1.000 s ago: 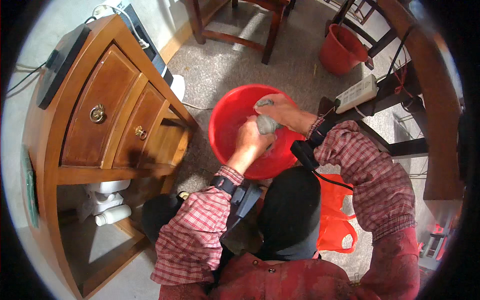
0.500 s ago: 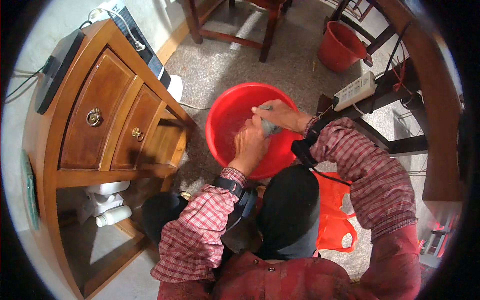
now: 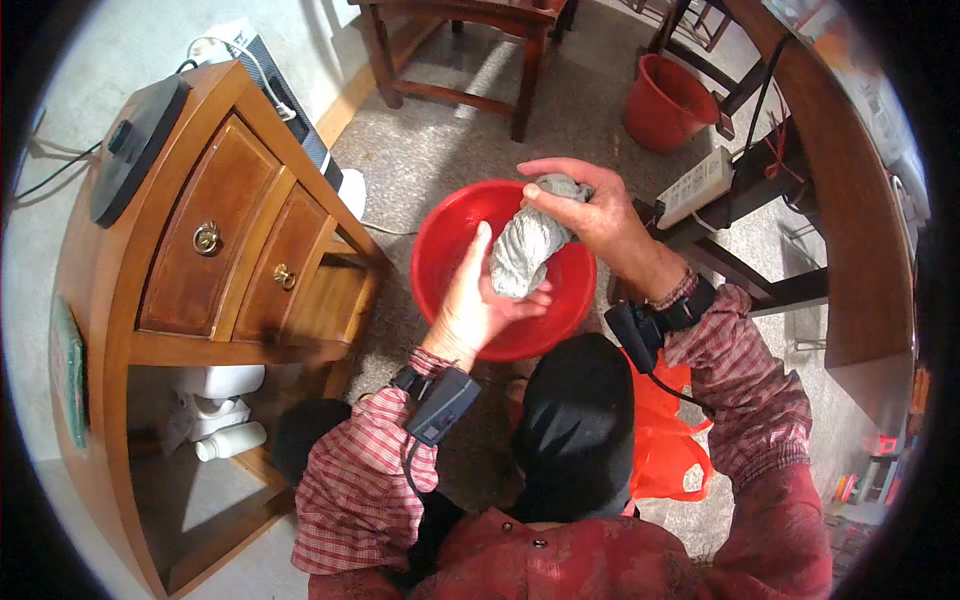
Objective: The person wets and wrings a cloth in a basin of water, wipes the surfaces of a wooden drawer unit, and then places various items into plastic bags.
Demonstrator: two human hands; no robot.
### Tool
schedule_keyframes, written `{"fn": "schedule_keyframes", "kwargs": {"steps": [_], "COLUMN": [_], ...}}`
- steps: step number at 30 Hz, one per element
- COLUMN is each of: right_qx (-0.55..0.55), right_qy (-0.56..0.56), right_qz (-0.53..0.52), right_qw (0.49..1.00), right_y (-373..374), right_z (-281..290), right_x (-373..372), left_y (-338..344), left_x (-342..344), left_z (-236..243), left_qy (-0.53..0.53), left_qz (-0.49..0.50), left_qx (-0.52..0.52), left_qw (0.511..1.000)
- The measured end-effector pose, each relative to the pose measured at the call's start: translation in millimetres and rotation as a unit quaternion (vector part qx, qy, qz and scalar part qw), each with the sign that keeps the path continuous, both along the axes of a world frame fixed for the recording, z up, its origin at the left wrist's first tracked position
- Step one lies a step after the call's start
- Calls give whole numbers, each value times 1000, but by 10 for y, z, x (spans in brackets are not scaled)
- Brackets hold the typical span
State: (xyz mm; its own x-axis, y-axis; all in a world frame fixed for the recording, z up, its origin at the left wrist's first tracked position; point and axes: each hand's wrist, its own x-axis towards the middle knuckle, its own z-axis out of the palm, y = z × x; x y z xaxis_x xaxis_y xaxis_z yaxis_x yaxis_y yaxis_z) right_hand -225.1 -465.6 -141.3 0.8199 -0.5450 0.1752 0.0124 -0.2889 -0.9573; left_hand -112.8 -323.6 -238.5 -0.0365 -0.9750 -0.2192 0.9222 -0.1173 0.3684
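A wet-looking grey cloth [image 3: 527, 243], bunched and twisted into a thick roll, is held slantwise above a red plastic basin [image 3: 432, 250]. My right hand [image 3: 605, 215] has its upper end between thumb and fingers. Below it, my left hand [image 3: 475, 305] is turned palm up with thumb raised and fingers spread, and the cloth's lower end lies against its fingers. Both forearms wear checked sleeves and dark straps with small black boxes. The cloth hides part of the basin's inside.
On the left stands a wooden cabinet [image 3: 205, 285] with drawers and a white bottle [image 3: 232, 441] on its lower shelf. A second red bucket [image 3: 668, 105] sits far right, near a power strip [image 3: 695, 187]. An orange plastic bag [image 3: 670, 455] lies beside my knee [image 3: 578, 430].
Both hands have risen from down in the basin with the cloth. My left hand has loosened and turned palm up, the cloth now showing as a twisted roll.
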Motion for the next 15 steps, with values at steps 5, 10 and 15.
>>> {"fn": "schedule_keyframes", "kwargs": {"steps": [5, 10, 15], "right_qx": [71, 94, 158], "right_qy": [-25, 33, 103], "right_qz": [36, 94, 103], "right_qw": [996, 991, 977], "right_y": [117, 11, -60], "right_z": [107, 269, 230], "right_x": [9, 30, 118], "left_y": [29, 7, 30], "left_x": [-177, -73, 66], "left_z": [362, 329, 454], "left_qy": [87, 62, -39], "left_qz": [-38, -60, -86], "left_qx": [-74, -207, -81], "left_qw": [993, 974, 992]}}
